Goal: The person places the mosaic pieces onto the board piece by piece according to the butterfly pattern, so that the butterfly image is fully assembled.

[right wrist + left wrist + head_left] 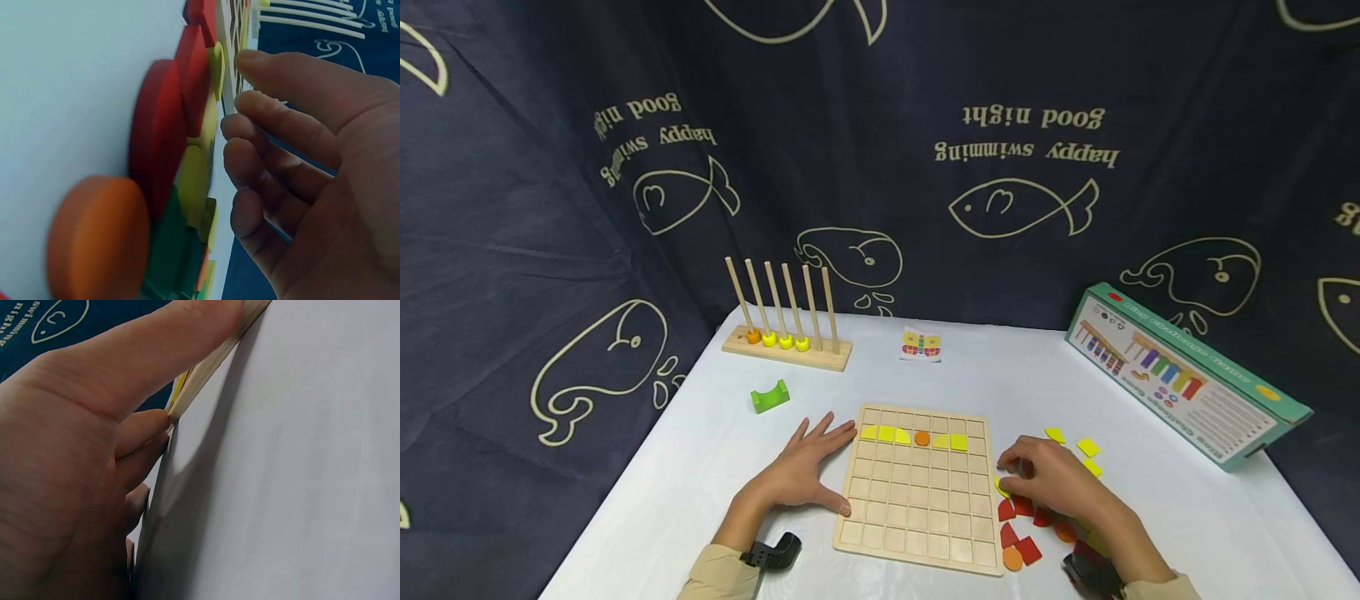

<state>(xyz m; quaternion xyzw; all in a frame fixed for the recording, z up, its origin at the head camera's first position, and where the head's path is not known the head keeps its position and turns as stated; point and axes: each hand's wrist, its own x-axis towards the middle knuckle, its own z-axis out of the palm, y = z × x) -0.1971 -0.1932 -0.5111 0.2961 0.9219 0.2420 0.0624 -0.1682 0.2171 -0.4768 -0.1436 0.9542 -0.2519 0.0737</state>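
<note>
A wooden grid board lies on the table. Along one row near its far side sit yellow squares, yellow curved pieces and an orange disc. My left hand rests at the board's left edge, fingers spread and thumb on the rim. Beyond the right edge, my right hand hovers with loosely bent fingers and nothing between them. A yellow curved piece lies just below its fingertips, by the board. In the right wrist view, red pieces and an orange disc lie beneath the hand.
Loose yellow pieces and red pieces are scattered on the right. A peg stand with a few rings stands at the back left, a green curved block before it. A butterfly picture card and a game box lie behind.
</note>
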